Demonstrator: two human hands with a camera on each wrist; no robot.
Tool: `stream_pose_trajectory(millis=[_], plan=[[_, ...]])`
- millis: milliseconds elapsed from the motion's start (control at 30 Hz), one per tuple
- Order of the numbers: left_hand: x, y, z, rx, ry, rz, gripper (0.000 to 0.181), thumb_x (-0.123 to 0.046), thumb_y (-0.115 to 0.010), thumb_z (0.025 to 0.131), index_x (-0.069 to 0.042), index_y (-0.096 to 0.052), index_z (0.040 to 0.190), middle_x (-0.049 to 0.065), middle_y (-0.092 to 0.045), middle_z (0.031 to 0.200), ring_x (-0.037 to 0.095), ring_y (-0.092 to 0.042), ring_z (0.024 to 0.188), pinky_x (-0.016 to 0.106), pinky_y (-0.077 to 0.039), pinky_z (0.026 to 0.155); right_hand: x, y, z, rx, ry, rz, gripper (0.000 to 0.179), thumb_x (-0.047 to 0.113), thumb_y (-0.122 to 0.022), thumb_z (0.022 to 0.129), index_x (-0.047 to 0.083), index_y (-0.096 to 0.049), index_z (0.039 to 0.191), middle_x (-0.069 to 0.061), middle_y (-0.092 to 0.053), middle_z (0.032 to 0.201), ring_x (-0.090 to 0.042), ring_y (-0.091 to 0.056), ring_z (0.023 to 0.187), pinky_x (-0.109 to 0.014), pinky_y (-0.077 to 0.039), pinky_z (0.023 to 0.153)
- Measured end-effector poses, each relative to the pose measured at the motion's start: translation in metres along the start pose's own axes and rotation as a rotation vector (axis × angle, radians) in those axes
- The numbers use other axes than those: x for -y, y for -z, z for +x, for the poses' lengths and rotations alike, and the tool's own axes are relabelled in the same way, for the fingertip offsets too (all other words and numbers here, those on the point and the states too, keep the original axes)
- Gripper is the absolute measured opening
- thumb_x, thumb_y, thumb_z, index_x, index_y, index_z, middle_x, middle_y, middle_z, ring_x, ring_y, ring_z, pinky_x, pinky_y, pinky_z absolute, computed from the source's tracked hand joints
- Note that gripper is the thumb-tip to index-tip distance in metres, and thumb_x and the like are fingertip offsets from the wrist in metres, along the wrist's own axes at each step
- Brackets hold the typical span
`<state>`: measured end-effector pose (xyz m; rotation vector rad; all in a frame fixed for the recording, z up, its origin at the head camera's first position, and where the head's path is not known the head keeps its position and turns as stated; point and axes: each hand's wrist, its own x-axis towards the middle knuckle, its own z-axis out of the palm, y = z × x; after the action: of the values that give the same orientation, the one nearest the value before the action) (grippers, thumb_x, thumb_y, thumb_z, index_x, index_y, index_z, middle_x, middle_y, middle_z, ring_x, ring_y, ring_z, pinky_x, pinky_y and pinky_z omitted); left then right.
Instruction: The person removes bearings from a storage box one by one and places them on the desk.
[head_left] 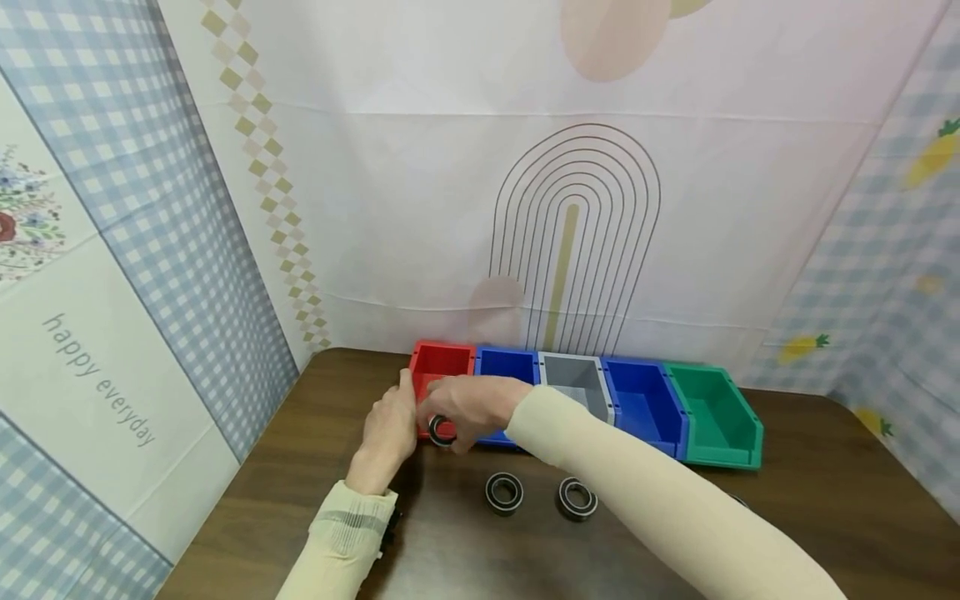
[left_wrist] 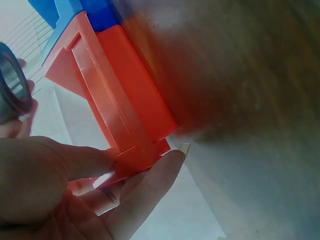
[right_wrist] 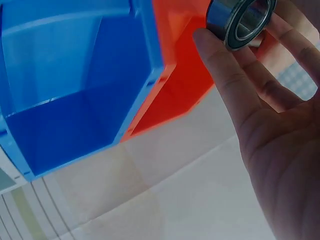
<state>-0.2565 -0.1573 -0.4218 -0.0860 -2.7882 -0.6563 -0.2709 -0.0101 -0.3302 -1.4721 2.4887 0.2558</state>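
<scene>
- At the front of the red bin (head_left: 442, 367), the two hands met: the left hand (head_left: 390, 433) lay against the bin's near left corner, and the right hand (head_left: 468, 408) reached across from the other side.
- The right hand pinched a bearing (head_left: 441, 429) between thumb and fingertips, holding it just at the red bin's front edge and close beside the left hand.
- The left hand's fingers were nearly straight, pressing on the bin's front lip; it gripped nothing.
- Behind the right hand's forearm ran the rest of the row: a blue bin (head_left: 507, 367), a grey bin (head_left: 576, 379), a second blue bin (head_left: 643, 404) and a green bin (head_left: 716, 417).
- Nearer the person than both hands, two more bearings (head_left: 503, 492) lay flat on the tabletop (head_left: 825, 508), side by side, apart from each other.
- The left wrist view alone showed the fingertips (left_wrist: 172, 156) touching the underside of the red bin's lip, with the held bearing at the picture's left edge.
- The right wrist view alone showed the bearing's shiny steel ring (right_wrist: 240, 20) and dark inner seal, held up over the red bin, beside the neighbouring blue bin's hollow.
</scene>
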Motion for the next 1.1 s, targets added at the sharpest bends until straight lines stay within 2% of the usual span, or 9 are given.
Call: stream_pose_trajectory(millis=[100, 167, 267, 400, 567, 733, 1100], plan=[[0.001, 0.000, 0.001, -0.004, 0.002, -0.013, 0.041, 0.002, -0.067, 0.085, 0.000, -0.044, 0.120, 0.026, -0.066, 0.093, 0.047, -0.070, 0.080, 0.055, -0.057, 0.066, 0.009, -0.006, -0.003, -0.023, 0.063, -0.058, 0.037, 0.021, -0.086, 0.081, 0.025, -0.071, 0.115, 0.005, -0.066, 0.113, -0.006, -0.059, 0.101, -0.015, -0.050, 0.087], [0.002, 0.000, 0.001, -0.003, 0.007, -0.014, 0.036, 0.003, -0.062, 0.089, 0.000, -0.044, 0.119, 0.026, -0.066, 0.094, 0.047, -0.070, 0.080, 0.055, -0.056, 0.066, 0.014, -0.011, -0.005, -0.031, 0.083, -0.079, 0.036, 0.023, -0.086, 0.080, 0.027, -0.070, 0.113, 0.005, -0.066, 0.110, -0.005, -0.058, 0.099, -0.014, -0.048, 0.084], [0.002, 0.000, 0.001, -0.010, 0.003, -0.022, 0.025, 0.005, -0.053, 0.094, 0.001, -0.044, 0.117, 0.026, -0.067, 0.092, 0.047, -0.070, 0.077, 0.055, -0.056, 0.064, 0.020, -0.018, -0.007, -0.023, 0.093, -0.102, 0.038, 0.027, -0.086, 0.081, 0.030, -0.070, 0.115, 0.007, -0.065, 0.110, -0.004, -0.057, 0.097, -0.012, -0.048, 0.083], [0.002, -0.001, 0.000, -0.027, -0.004, -0.023, 0.025, 0.006, -0.053, 0.093, 0.001, -0.045, 0.116, 0.026, -0.067, 0.090, 0.046, -0.069, 0.075, 0.055, -0.056, 0.063, 0.026, -0.029, -0.010, -0.028, 0.119, -0.143, 0.042, 0.032, -0.086, 0.080, 0.034, -0.069, 0.119, 0.009, -0.064, 0.110, -0.002, -0.058, 0.096, -0.011, -0.048, 0.084], [0.001, -0.001, -0.001, -0.042, -0.019, -0.009, 0.025, 0.006, -0.051, 0.094, 0.002, -0.045, 0.118, 0.025, -0.066, 0.088, 0.045, -0.069, 0.073, 0.055, -0.056, 0.063, 0.031, -0.044, -0.010, -0.030, 0.126, -0.121, 0.044, 0.032, -0.087, 0.079, 0.035, -0.069, 0.120, 0.009, -0.064, 0.109, 0.000, -0.058, 0.094, -0.011, -0.048, 0.082], [0.001, -0.001, -0.002, -0.024, -0.008, -0.003, 0.026, 0.005, -0.051, 0.096, 0.002, -0.044, 0.120, 0.024, -0.066, 0.088, 0.044, -0.069, 0.073, 0.055, -0.056, 0.064, 0.031, -0.057, -0.010, -0.041, 0.146, -0.087, 0.044, 0.032, -0.086, 0.081, 0.034, -0.069, 0.121, 0.008, -0.066, 0.110, 0.000, -0.059, 0.096, -0.009, -0.048, 0.083], [0.000, 0.001, -0.002, -0.008, -0.001, -0.006, 0.027, 0.005, -0.051, 0.096, 0.002, -0.043, 0.122, 0.024, -0.066, 0.090, 0.043, -0.069, 0.075, 0.054, -0.056, 0.064, 0.032, -0.070, -0.008, -0.097, 0.158, -0.130, 0.046, 0.034, -0.088, 0.077, 0.034, -0.070, 0.119, 0.009, -0.066, 0.104, 0.001, -0.059, 0.086, -0.008, -0.046, 0.076]])
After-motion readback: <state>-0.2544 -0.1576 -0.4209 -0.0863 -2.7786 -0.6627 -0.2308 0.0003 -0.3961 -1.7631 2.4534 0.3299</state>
